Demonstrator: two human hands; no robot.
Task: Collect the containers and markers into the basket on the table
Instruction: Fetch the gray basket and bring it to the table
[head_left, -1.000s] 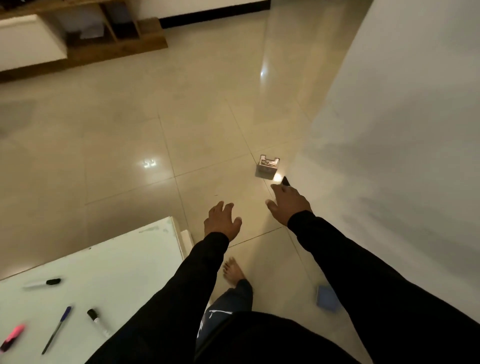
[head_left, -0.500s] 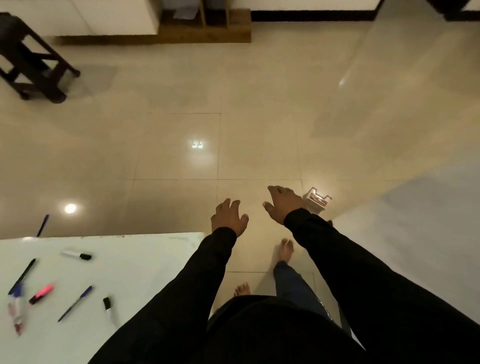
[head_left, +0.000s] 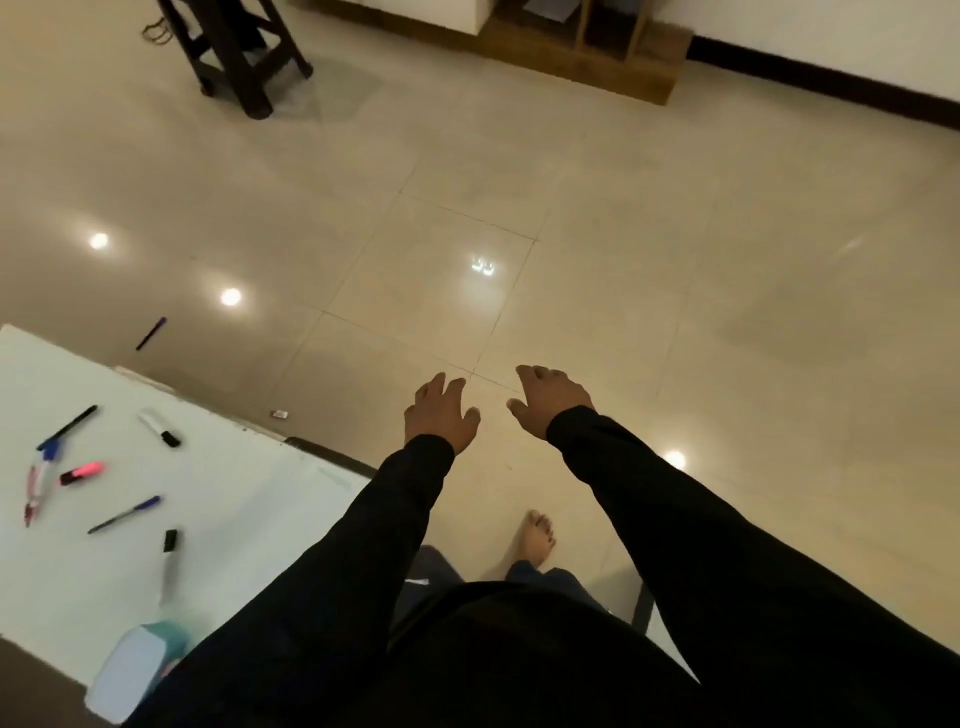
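Markers lie scattered on the white table (head_left: 234, 499) at lower left, none collected yet, no basket in view. Black pen (head_left: 67, 427) runs lower-left to upper-right. White marker (head_left: 159, 427) points its black cap down-right. Pink highlighter (head_left: 82, 473) lies near level, dark cap left. Blue pen (head_left: 124, 514) slants up-right, blue end at upper right. Second white marker (head_left: 170, 564) is near upright in frame, black cap at top. A blurred pen bundle (head_left: 39, 480) sits at the left edge. 1 more pen (head_left: 151, 333) is on the floor beyond the table, axis up-right. A pale container (head_left: 137, 667) sits at the table's near edge, tilted or on its side — can't tell which.

Left hand (head_left: 440, 415) and right hand (head_left: 551, 399) are both empty, fingers spread loose, out over the floor, well apart from everything.

Risks: floor pen gets missed — dark, and off the table. Round barrels may roll off if swept. Container near the edge could be knocked by the left sleeve.
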